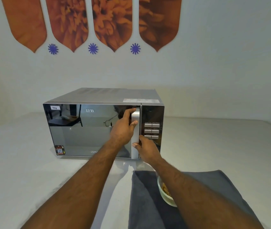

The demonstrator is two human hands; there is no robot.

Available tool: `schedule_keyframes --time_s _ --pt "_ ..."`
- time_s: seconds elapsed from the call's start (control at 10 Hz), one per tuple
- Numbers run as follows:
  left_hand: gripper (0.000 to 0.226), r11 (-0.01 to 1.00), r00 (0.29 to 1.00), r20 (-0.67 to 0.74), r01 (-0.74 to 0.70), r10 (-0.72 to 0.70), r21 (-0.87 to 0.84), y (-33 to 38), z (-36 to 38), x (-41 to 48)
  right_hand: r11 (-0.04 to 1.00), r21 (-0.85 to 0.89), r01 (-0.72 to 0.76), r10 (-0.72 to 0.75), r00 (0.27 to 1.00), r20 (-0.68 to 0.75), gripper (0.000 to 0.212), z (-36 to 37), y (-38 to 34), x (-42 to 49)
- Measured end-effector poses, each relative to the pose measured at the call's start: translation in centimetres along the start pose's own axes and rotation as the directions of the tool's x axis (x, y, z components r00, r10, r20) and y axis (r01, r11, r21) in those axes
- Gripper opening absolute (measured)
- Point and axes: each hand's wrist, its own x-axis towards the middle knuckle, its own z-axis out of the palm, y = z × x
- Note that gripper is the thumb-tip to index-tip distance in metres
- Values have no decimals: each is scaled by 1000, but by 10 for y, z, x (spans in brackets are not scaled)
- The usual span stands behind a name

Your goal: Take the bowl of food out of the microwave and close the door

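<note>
While the glass bowl of food [163,191] already sits on the dark cloth [148,204] at the tabletop's [23,162] near edge, half hidden under your right forearm, both your hands work the microwave's [103,128] silver door handle [135,129]. Your left hand [123,129] wraps the handle's upper part, fingers curled closed around it. Your right hand [146,149] pinches the lower part, thumb on the front face and fingers narrow behind the edge. The handle runs upright along the door's [90,129] right side, just beside the control panel [152,129]. The door looks flush or nearly so, so what remains, by my reading, is a firm press straight back towards the wall. Open tabletop lies on both sides of the microwave.
</note>
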Motion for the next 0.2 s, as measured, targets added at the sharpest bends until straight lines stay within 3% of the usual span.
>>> schedule_keyframes --time_s 0.1,0.2 --pt "68 988 999 54 -8 0 157 8 -7 -9 992 -127 2 -3 1000 0 35 -3 -5 -2" --pt "91 926 992 126 -76 31 370 -1 -23 -10 932 -363 2 29 997 78 22 -17 -1 -7"
